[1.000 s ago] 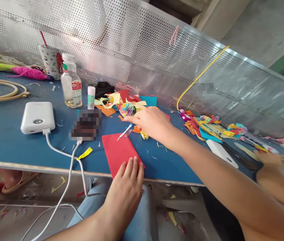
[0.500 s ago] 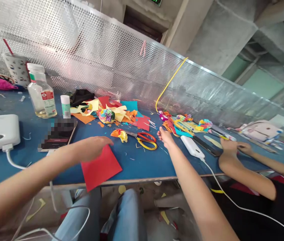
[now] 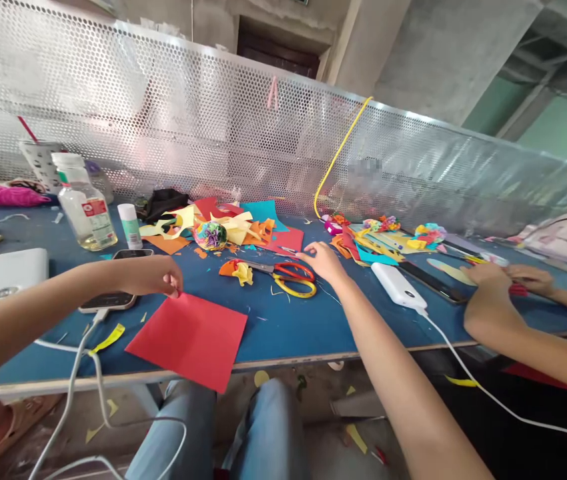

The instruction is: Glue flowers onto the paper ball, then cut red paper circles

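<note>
My left hand pinches the upper corner of a red paper square, whose lower edge hangs past the table's front edge. My right hand is just above the scissors, fingers partly bent and reaching left, apart at the tips. Its fingertips are close to some thin pale strips on red paper; contact cannot be made out. The scissors have one red and one yellow handle. Beside their blades lies a crumpled orange and yellow paper piece.
Paper scraps and a multicoloured paper ball lie behind. At left are a glue stick, a glass bottle, a phone and a power bank. A second power bank and another person's hands are at right.
My left hand has drawn back left and now pinches the red paper, which has turned and tilted. My right hand has shifted left toward the thin strips. The view has swung slightly.
</note>
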{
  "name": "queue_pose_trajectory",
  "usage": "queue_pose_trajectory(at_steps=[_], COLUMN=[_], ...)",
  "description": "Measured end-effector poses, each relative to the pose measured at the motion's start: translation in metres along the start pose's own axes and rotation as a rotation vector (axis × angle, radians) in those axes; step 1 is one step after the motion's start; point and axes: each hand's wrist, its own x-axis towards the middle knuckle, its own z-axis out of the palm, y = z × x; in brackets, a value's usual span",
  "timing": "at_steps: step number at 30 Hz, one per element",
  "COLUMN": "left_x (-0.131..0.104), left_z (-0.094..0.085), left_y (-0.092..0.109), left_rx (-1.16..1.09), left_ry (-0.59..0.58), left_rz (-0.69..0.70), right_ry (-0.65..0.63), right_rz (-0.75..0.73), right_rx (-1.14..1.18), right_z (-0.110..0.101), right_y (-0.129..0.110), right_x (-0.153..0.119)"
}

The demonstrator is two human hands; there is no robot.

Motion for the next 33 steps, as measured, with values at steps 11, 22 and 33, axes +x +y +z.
queue_pose_trajectory(at_steps=[11,22,33], left_x=[-0.056,-0.093,-0.096], left_z=[0.024,0.057,0.082], left_y=[0.022,0.046,0.056], left_rx=[-0.627,-1.100,-1.005], left_ry=[-0.027,0.039,0.294], left_rz=[-0.236,-0.333,-0.239], right_ry=[-0.258,-0.149,-0.056], right_rz=[-0.283,-0.091,0.253], right_rx=[-0.213,-0.279,0.877], right_z=[-0.004,-0.036,-0.012], right_y=[-0.024,-0.008,-0.021], right_x=[-0.040,-0.110,-0.289])
